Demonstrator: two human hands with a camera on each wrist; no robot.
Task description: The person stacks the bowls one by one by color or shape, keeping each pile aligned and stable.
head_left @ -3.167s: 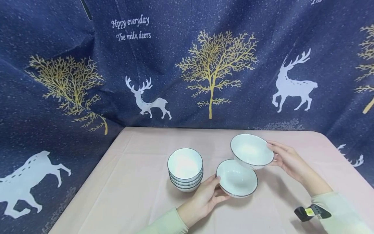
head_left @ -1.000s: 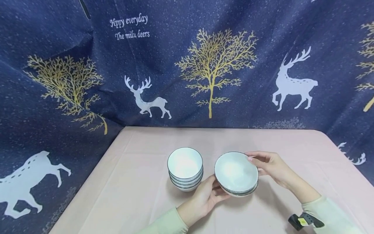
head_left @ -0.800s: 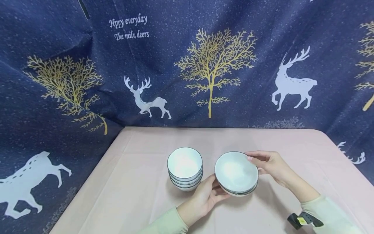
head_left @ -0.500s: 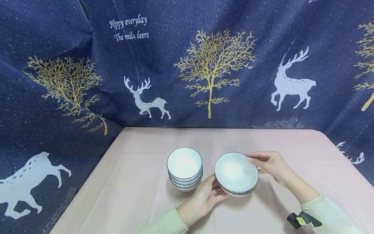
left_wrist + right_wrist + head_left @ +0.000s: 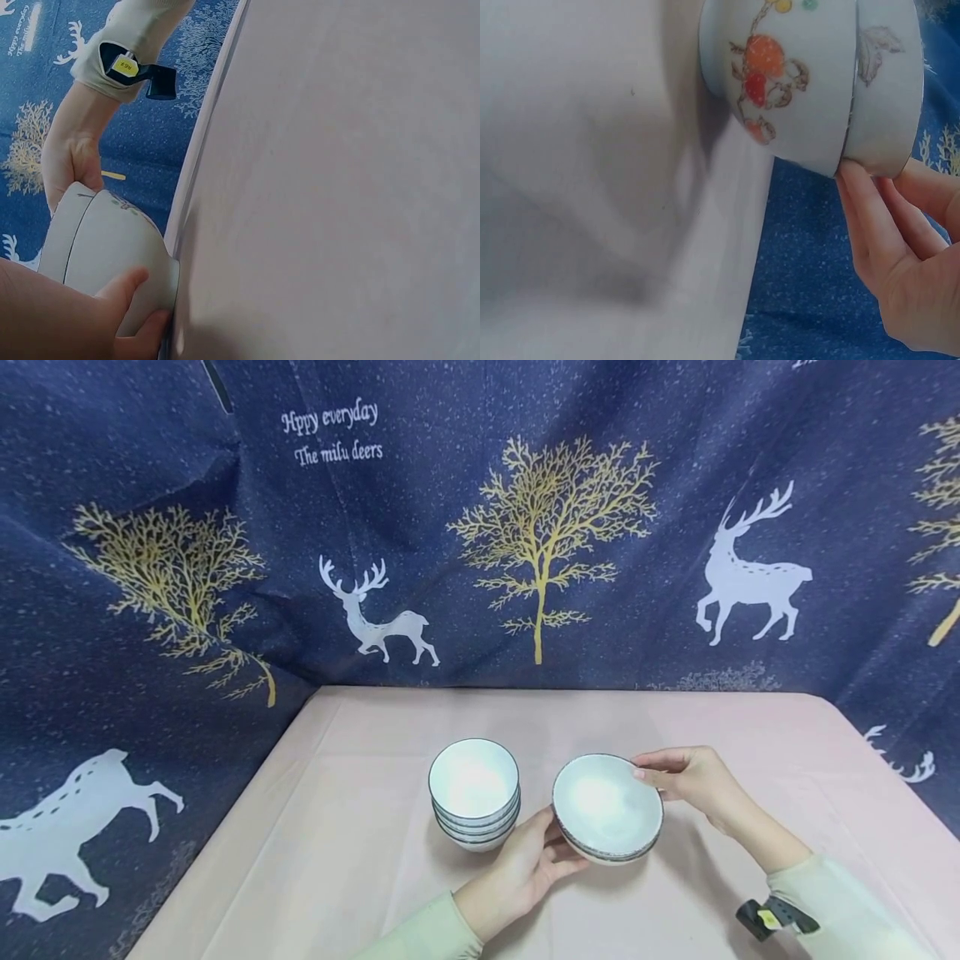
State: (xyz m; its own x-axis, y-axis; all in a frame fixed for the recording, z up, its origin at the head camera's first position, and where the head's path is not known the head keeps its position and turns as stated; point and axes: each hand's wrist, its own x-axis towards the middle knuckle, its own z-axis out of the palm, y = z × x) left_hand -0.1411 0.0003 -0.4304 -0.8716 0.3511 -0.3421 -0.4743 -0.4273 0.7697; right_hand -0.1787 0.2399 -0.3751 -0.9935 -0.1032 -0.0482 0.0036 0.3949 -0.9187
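Observation:
Two white bowls with dark rims sit one inside the other, right of the table's middle. My left hand (image 5: 517, 872) grips the lower bowl (image 5: 120, 240) by its near left side, thumb at the rim and fingers below. On the far right, my right hand (image 5: 697, 785) pinches the rim of the upper bowl (image 5: 606, 806). In the right wrist view, coloured fruit is painted on the lower bowl's outside, and a band of the upper bowl's wall shows above its rim. The lower bowl's inside is hidden.
Left of the nested pair, close to my left hand, stands a stack of several similar bowls (image 5: 474, 781). A pale pink cloth covers the table (image 5: 337, 843). Behind it hangs a dark blue curtain (image 5: 630, 410) printed with deer and trees.
The upper bowl, held up to the right behind the lower one 3.2 seconds ago, has come down leftward into it with my right hand. Lately it sinks slightly. My left hand keeps its place.

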